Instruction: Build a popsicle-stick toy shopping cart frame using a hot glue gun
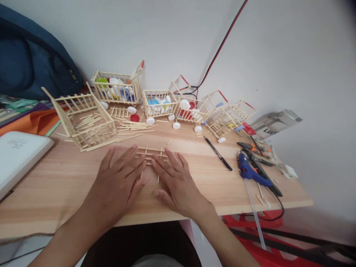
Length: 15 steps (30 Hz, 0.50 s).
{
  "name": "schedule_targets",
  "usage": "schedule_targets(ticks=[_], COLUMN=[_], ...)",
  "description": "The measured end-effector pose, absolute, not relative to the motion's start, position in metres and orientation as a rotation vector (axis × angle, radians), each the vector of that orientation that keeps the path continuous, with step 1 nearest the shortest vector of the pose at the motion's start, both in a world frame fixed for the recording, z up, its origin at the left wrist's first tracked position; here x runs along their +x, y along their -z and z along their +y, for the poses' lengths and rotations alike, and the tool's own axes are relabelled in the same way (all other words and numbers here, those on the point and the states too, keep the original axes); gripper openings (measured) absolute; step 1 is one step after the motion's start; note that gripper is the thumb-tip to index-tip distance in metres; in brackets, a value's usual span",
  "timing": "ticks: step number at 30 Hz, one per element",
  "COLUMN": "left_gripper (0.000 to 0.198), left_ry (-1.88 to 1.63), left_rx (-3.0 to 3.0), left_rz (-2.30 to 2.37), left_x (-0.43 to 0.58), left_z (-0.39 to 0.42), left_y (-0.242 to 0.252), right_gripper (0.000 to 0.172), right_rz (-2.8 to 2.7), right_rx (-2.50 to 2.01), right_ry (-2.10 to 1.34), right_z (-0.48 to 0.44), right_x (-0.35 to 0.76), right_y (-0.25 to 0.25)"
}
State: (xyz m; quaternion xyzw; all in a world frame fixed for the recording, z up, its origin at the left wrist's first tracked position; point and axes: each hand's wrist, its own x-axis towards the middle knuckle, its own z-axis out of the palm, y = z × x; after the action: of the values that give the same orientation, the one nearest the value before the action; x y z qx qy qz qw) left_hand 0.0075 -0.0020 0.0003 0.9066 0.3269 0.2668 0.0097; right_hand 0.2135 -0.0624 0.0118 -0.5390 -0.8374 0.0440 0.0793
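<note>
Stick lattice (151, 152) flat (pale wood), both hands' fingers (169, 161) pressing.

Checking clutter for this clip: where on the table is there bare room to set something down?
Bare table lies between the white device and the left hand, and between the right hand and the black pen. Crowded: the back edge with stick carts, caps and loose sticks, and the right end around the glue gun.
</note>
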Motion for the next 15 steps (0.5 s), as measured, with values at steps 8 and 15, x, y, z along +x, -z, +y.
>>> schedule_targets(ticks=[8,15], left_gripper=[0.039,0.038], left_ry=[-0.834,-0.794], left_rx=[2.843,2.849], left_rz=[1.012,1.041], left_x=[0.0072,0.0075], left_z=[-0.0023,-0.0021], left_y=[-0.0021,-0.0020], right_gripper=[0.068,0.067], right_rz=[-2.516,-2.497], right_rx=[-1.607,-1.629], right_ry=[-0.125,-0.155], right_z=[-0.0623,-0.0628], right_x=[0.2129,0.2121], right_y=[-0.0126,-0.0121])
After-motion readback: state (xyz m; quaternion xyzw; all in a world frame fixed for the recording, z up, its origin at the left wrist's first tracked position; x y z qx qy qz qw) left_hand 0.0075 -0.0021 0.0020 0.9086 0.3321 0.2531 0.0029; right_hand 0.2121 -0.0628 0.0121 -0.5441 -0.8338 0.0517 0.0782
